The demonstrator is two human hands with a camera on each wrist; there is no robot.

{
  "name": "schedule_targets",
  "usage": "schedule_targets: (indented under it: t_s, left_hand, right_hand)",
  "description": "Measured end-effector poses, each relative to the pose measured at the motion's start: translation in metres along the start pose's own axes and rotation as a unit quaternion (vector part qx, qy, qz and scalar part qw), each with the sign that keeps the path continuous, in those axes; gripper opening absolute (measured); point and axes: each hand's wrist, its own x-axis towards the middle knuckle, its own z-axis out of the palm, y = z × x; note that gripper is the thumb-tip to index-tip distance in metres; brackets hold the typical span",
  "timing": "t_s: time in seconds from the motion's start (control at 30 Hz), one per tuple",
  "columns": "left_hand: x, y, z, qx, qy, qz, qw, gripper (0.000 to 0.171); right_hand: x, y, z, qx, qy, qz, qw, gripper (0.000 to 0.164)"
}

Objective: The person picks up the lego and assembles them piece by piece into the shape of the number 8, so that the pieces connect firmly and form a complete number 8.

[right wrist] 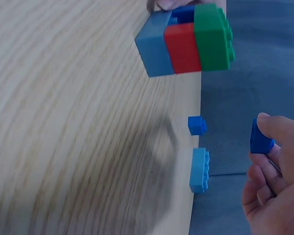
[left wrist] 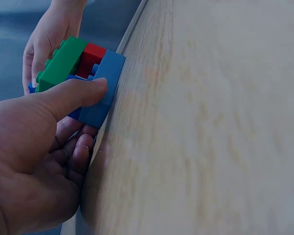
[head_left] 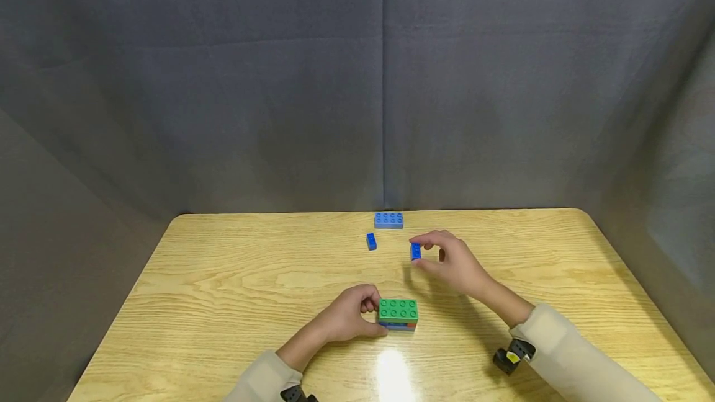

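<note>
My left hand [head_left: 352, 315] grips the left end of a small stack of toy bricks on the table, thumb along the near side. On top of the stack is a green brick [head_left: 398, 310] with two rows of studs. Beneath it show a red brick [right wrist: 182, 48] at the right end and a dark blue one at the left. A lighter blue brick [left wrist: 104, 88] forms the base, under the left thumb. Raised above the table, my right hand [head_left: 455, 262] pinches a small dark blue brick [head_left: 416, 251] between thumb and fingers, behind and right of the stack.
Another small dark blue brick [head_left: 371, 241] lies on the wooden table [head_left: 223, 303] behind the stack. Close to the far edge is a light blue brick [head_left: 388, 221] with two rows of studs. Grey curtain [head_left: 279, 110] surrounds the table's back and sides.
</note>
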Motion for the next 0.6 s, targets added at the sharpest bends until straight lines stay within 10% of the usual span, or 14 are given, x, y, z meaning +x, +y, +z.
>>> schedule_targets:
  t_s: [0.6]
  left_hand:
    - [0.0, -0.002, 0.001, -0.01, -0.002, 0.004, 0.9999, 0.032]
  right_hand:
    - [-0.025, -0.022, -0.006, -0.001, 0.003, -0.053, 0.999, 0.038]
